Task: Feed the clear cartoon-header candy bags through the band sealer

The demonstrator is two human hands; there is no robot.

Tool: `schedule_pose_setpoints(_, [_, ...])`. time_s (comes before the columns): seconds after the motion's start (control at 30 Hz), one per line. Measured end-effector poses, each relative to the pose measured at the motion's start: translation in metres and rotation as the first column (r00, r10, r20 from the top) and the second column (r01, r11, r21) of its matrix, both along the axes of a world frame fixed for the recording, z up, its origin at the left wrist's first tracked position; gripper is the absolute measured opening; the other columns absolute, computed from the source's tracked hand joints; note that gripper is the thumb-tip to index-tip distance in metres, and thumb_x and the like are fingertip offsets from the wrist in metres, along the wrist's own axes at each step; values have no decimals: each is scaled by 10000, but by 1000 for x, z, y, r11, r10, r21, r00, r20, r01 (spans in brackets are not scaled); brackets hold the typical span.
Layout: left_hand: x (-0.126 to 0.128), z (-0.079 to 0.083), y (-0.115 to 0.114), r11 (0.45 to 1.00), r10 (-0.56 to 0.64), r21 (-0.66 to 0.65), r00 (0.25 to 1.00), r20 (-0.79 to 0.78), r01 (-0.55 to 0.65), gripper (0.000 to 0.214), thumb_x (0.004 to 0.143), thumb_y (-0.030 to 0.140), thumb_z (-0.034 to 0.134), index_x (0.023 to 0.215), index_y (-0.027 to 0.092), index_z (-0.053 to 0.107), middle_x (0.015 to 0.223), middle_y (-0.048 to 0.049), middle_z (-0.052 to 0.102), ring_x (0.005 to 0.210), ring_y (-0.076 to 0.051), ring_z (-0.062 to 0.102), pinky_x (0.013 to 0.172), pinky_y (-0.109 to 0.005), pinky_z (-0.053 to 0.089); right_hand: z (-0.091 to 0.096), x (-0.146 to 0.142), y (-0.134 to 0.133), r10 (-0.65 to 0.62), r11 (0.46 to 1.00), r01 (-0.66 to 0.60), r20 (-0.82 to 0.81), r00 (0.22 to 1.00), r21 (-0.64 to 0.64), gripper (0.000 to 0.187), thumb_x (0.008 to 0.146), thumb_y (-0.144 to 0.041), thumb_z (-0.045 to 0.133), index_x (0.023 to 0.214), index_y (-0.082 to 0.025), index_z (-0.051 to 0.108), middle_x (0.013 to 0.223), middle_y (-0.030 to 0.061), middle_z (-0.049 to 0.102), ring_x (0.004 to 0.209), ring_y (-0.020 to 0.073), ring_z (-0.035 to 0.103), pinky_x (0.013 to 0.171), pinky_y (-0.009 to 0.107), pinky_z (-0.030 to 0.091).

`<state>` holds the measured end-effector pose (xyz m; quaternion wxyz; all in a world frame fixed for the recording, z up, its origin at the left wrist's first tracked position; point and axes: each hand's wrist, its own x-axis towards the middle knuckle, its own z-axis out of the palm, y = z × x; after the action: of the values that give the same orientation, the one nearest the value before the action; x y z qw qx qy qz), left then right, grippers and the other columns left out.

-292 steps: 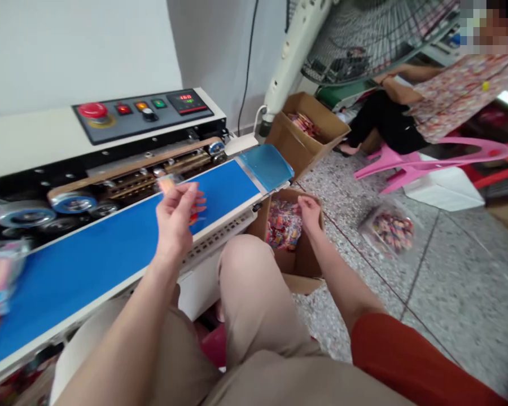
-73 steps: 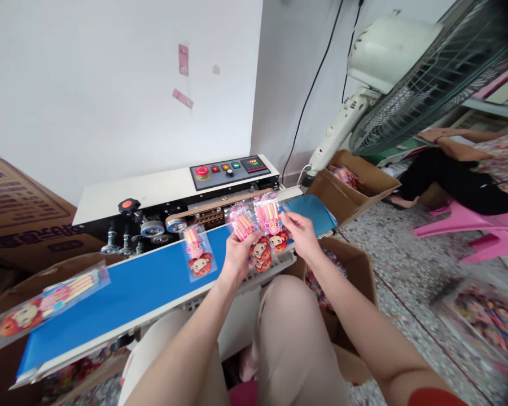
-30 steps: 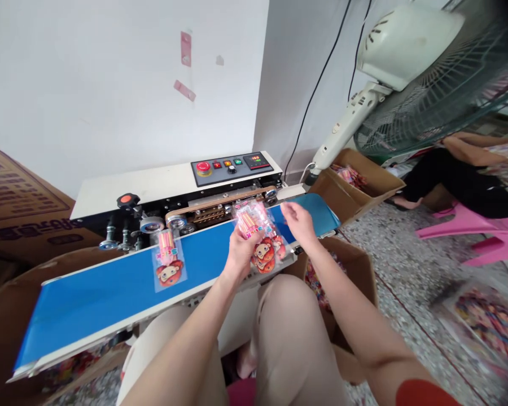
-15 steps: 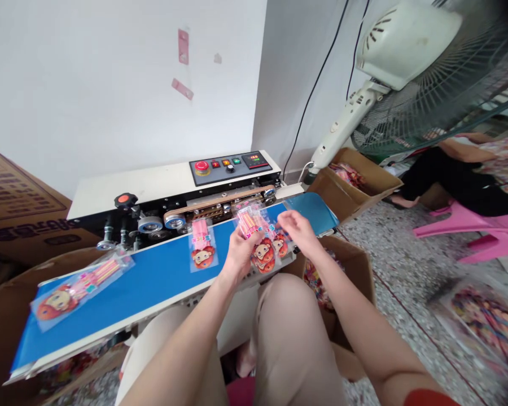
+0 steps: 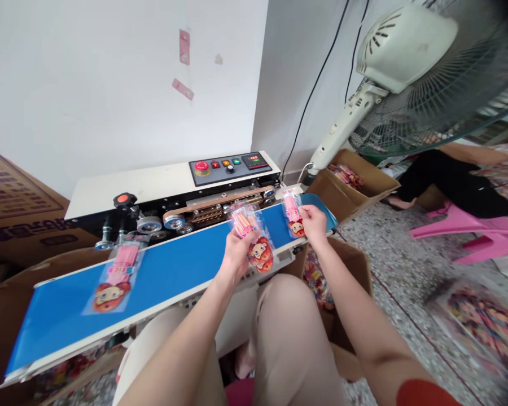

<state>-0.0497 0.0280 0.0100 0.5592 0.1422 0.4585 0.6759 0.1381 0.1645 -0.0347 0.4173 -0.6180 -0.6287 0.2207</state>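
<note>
My left hand [image 5: 237, 251] is closed round a small stack of clear packets [image 5: 260, 254] with pink-and-yellow sticks and a red-haired cartoon head. Over the right part of the blue conveyor belt [image 5: 182, 259], my right hand [image 5: 314, 224] pinches the edge of a single packet [image 5: 294, 214], its cartoon head toward me. Farther left, another packet [image 5: 116, 276] lies tilted on the belt, its upper end close to the rollers of the sealing machine [image 5: 169, 180].
The control panel [image 5: 231, 167] has a red stop button. A cardboard box [image 5: 355, 265] with packets stands below the belt, another box [image 5: 376, 186] behind it. A fan [image 5: 406, 51] looms at right, near a seated person [image 5: 440, 175] and a pink stool [image 5: 469, 231].
My right hand has taken one packet from beside the stack and moved it right, over the belt. The packet that was mid-belt has travelled left; the far-left one is gone from the belt.
</note>
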Motion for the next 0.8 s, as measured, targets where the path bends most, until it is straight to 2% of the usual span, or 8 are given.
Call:
schedule_pose_setpoints(0.13, [2, 0, 0, 1000, 11, 27, 1000, -20, -11, 384, 499, 222, 839, 814, 133, 637, 675, -12, 676, 548, -130, 582, 585, -271, 481, 12, -15, 19, 99, 991, -66, 302, 948, -116, 187, 826, -273, 530, 841, -189, 697, 895, 87, 726, 854, 236, 647, 762, 315, 453])
schedule_pose_setpoints(0.23, [1, -2, 1, 999, 21, 50, 999, -39, -19, 392, 522, 244, 840, 843, 127, 647, 723, -26, 695, 583, -135, 599, 608, -274, 491, 22, -33, 10, 172, 984, -146, 328, 929, -103, 203, 833, -319, 563, 915, -196, 702, 895, 91, 723, 849, 235, 646, 755, 310, 455])
schedule_pose_setpoints(0.33, [0, -3, 1, 997, 29, 69, 998, -63, -25, 406, 542, 258, 837, 883, 120, 666, 779, -50, 718, 629, -151, 625, 638, -282, 502, 29, -43, -17, 232, 973, -232, 126, 964, -14, 336, 888, -440, 490, 1016, -193, 677, 925, 92, 711, 830, 219, 641, 741, 302, 469])
schedule_pose_setpoints(0.43, [1, -3, 2, 996, 32, 82, 997, -76, -25, 391, 532, 251, 840, 865, 118, 684, 771, -54, 725, 633, -164, 634, 646, -288, 505, 33, -48, -50, 455, 882, -468, -154, 877, -62, 402, 884, -529, 471, 945, -191, 680, 841, 55, 699, 749, 191, 632, 677, 273, 477])
schedule_pose_setpoints(0.5, [3, -2, 2, 997, 28, 76, 996, -85, -21, 382, 511, 245, 850, 836, 121, 693, 751, -49, 725, 612, -164, 632, 631, -284, 498, 33, -51, -66, 499, 849, -526, -240, 833, -61, 371, 850, -528, 534, 858, -187, 679, 784, 35, 680, 712, 179, 616, 657, 262, 470])
schedule_pose_setpoints(0.6, [6, -2, 2, 998, 2, 65, 997, -74, 3, 389, 509, 271, 854, 836, 125, 701, 746, -54, 728, 614, -181, 645, 623, -290, 493, 30, -49, -71, 405, 901, -433, -325, 855, -14, 353, 828, -516, 568, 791, -179, 663, 719, 15, 647, 645, 156, 579, 622, 250, 450])
schedule_pose_setpoints(0.7, [5, -4, 2, 998, -14, 63, 998, -56, 18, 379, 529, 283, 845, 840, 124, 696, 748, -59, 728, 629, -185, 653, 647, -303, 503, 24, -35, -54, 304, 945, -327, -373, 877, 2, 363, 809, -525, 578, 781, -171, 656, 693, 8, 638, 612, 144, 553, 598, 243, 435])
schedule_pose_setpoints(0.8, [3, -6, 2, 998, 12, 54, 999, -47, -10, 344, 533, 255, 843, 809, 125, 683, 723, -41, 718, 599, -155, 634, 639, -286, 505, 18, -16, -24, 183, 983, -184, -242, 953, 16, 386, 807, -535, 551, 777, -165, 658, 686, 24, 650, 606, 151, 550, 586, 248, 424])
